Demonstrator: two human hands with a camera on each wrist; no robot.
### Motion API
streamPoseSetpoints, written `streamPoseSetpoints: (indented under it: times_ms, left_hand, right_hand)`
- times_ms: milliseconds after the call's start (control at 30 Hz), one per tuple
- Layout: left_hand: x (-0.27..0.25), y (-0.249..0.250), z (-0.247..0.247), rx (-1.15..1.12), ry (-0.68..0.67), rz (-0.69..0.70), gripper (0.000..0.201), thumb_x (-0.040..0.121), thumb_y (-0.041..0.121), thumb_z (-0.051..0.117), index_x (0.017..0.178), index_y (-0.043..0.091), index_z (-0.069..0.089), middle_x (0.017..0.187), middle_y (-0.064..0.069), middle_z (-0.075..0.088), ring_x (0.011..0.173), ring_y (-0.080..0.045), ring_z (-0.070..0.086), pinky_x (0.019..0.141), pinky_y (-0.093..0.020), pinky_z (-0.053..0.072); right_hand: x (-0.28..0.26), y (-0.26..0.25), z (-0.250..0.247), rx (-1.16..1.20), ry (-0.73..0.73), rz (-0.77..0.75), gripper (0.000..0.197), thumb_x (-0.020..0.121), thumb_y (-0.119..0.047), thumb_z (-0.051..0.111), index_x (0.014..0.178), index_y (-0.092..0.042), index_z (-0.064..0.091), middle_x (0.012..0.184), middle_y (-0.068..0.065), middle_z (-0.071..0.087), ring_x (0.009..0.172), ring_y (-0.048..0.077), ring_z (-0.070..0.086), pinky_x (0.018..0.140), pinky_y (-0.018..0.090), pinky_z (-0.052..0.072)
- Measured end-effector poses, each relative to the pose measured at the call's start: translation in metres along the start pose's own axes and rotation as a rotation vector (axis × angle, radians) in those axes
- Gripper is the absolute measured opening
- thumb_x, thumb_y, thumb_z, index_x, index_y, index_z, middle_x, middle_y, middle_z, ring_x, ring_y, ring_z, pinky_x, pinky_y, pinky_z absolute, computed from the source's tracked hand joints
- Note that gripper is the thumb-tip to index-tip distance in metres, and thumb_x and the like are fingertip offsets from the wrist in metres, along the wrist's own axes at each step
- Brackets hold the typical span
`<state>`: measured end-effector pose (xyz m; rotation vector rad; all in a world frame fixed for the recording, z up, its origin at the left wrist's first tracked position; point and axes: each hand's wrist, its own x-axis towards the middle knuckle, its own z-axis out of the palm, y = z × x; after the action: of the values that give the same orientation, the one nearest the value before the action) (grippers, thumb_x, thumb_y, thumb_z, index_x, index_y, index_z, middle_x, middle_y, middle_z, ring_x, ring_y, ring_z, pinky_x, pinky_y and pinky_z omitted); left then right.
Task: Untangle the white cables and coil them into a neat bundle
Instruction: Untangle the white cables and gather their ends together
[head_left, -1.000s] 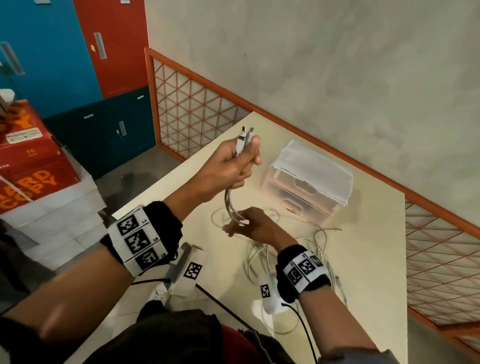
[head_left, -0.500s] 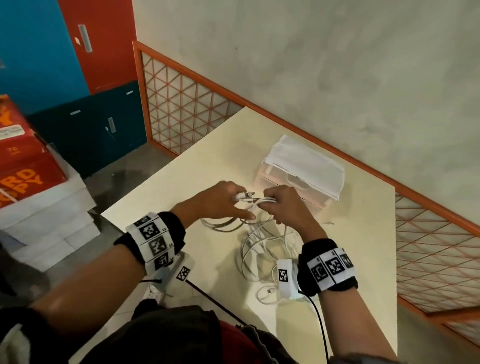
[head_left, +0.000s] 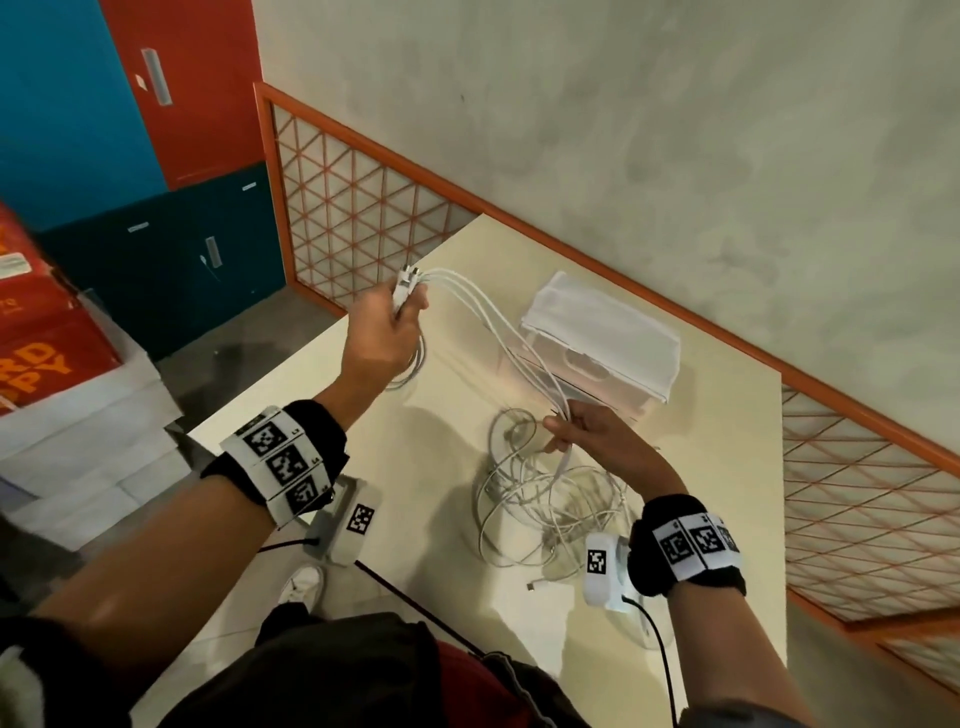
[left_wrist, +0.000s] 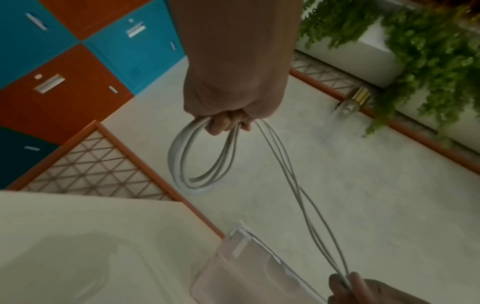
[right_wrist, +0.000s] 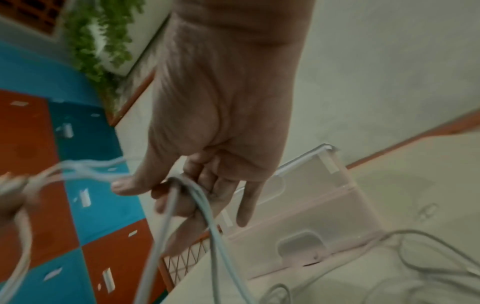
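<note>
Several white cables (head_left: 493, 322) stretch between my two hands above the cream table (head_left: 727, 467). My left hand (head_left: 400, 312) is raised at the table's far left corner and grips the connector ends together with a small coil (left_wrist: 182, 160) hanging below the fist (left_wrist: 228, 121). My right hand (head_left: 571, 431) is lower, just in front of the box, and pinches the same strands (right_wrist: 207, 205) between thumb and fingers (right_wrist: 187, 191). The rest of the cables lie in a loose tangle (head_left: 540, 499) on the table under the right hand.
A translucent plastic box (head_left: 602, 343) with a white lid stands at the table's far edge, just behind the right hand. An orange lattice railing (head_left: 358, 208) borders the table. Red paper cartons (head_left: 41, 332) and lockers (head_left: 197, 93) stand on the left.
The hands were together low over the table half a second ago. The left hand has since risen up and to the left, pulling the strands out through the right hand's pinch.
</note>
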<state>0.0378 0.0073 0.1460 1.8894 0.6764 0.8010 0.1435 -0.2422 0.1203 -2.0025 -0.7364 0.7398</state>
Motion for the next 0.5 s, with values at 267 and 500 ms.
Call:
streamPoseSetpoints:
  times_ms: [267,500]
  left_hand:
    - [-0.008,-0.07,0.013,0.209,-0.21,-0.268,0.029,0.093,0.028,0.054,0.092,0.003,0.068,0.093,-0.018,0.068,0.093,-0.035,0.063,0.073,-0.032,0.042]
    - [-0.03,-0.018,0.014,-0.285,0.036,-0.027,0.05,0.086,0.025,0.066,0.128,0.012,0.042,0.093,0.018,0.057,0.074,0.014,0.056,0.066,-0.006,0.04]
  right_hand:
    - [-0.005,-0.045,-0.013,0.352,0.201,-0.036,0.051,0.098,-0.05,0.029,0.076,-0.013,0.055,0.054,-0.005,0.021,0.042,0.01,0.022,0.045,0.023,0.036]
    - [0.001,-0.108,-0.039,-0.284,0.427,-0.245,0.034,0.095,-0.032,0.051,0.076,-0.013,0.072,0.042,-0.007,0.038,0.045,0.01,0.033,0.044,0.017,0.026]
